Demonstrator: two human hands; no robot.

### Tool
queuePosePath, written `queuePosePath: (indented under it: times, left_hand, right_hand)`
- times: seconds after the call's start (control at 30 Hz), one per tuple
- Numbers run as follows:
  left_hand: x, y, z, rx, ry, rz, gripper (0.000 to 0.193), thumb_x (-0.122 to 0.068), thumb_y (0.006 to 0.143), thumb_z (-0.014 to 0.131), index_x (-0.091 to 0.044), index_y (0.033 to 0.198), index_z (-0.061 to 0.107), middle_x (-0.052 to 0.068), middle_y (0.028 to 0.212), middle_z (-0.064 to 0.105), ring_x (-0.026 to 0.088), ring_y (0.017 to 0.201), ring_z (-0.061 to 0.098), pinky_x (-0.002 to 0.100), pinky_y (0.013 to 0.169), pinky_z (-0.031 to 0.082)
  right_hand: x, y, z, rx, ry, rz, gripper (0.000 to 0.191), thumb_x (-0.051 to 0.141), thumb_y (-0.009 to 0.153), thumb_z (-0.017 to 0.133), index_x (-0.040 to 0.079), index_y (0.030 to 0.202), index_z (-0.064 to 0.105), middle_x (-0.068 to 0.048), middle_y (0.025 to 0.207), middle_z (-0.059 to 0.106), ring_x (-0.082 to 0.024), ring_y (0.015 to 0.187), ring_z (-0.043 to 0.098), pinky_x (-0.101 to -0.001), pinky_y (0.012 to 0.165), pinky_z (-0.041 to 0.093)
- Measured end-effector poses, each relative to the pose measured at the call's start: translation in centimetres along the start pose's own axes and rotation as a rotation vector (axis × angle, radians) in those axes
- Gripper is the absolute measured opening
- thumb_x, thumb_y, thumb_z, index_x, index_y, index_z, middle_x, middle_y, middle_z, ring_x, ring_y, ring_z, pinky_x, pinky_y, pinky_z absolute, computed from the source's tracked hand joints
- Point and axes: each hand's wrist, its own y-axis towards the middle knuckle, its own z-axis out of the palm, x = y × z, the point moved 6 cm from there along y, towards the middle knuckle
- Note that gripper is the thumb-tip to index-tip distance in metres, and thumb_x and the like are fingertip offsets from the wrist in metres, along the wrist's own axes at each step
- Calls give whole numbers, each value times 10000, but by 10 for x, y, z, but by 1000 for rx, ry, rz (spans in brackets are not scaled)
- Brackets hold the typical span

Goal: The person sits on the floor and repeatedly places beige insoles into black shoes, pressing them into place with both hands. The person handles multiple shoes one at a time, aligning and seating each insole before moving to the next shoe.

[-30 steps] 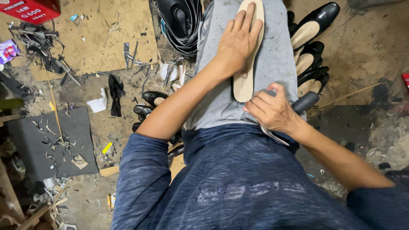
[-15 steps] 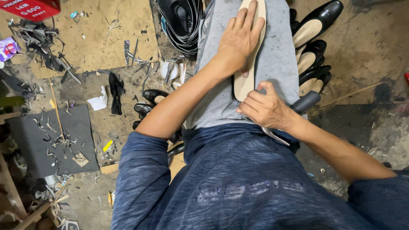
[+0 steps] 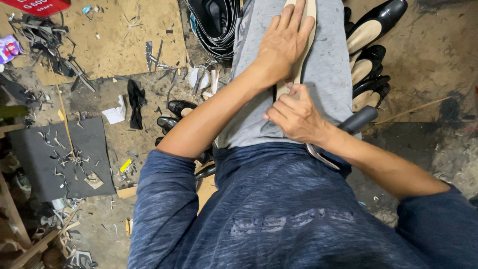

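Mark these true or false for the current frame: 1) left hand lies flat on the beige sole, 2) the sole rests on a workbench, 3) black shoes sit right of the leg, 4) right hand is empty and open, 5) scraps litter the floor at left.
1. The left hand lies flat on the beige sole. True.
2. The sole rests on a workbench. False: it lies on the grey trouser leg.
3. Black shoes sit right of the leg. True.
4. The right hand is open and empty. False: it is curled at the sole's near end, over a grey-handled tool.
5. Scraps litter the floor at left. True.
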Motion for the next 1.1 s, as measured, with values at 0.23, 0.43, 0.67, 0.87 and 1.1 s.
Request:
queuePosePath:
  times: [0.23,0.43,0.67,0.87,1.1]
  left_hand:
    - [9,3,5,-77,-67,74,816,-112,554,803,-35,1305,494,297,1482,378,437,1334,401,448,982,416]
    - [16,-4,-11,-189,-178,168,772,-141,587,815,-23,1280,496,270,1414,439,423,1307,430,433,972,439]
    - [35,-9,-39,-233,-628,263,680,-351,681,877,-23,1174,544,220,1371,502,424,1294,448,463,1070,424]
    - [62,-3,-14,-448,-548,-185,307,-315,1011,606,-31,1129,613,248,1343,587,421,1262,460,487,1090,361]
    - [46,-29,25,-404,-1588,-258,418,-393,1170,441,-10,1299,548,37,1129,560,134,1093,509,293,1071,414]
  right_hand:
    - [-23,14,13,12,-161,85,188,194,995,700,84,848,664,-35,678,532,-213,698,533,-404,718,368]
    - [-30,24,13,-46,-265,102,68,152,952,694,92,928,714,-36,741,549,-214,726,535,-392,719,376]
    - [-24,7,-10,-196,98,306,56,51,998,666,16,1032,636,-170,1030,548,-330,899,609,-467,779,494]
    - [-46,-14,8,-71,53,892,694,236,798,851,29,1346,478,-247,1161,481,-413,839,597,-497,645,510]
    - [-66,-47,-18,-356,575,1159,800,233,809,762,86,1469,333,-167,1176,482,-337,807,609,-466,620,510]
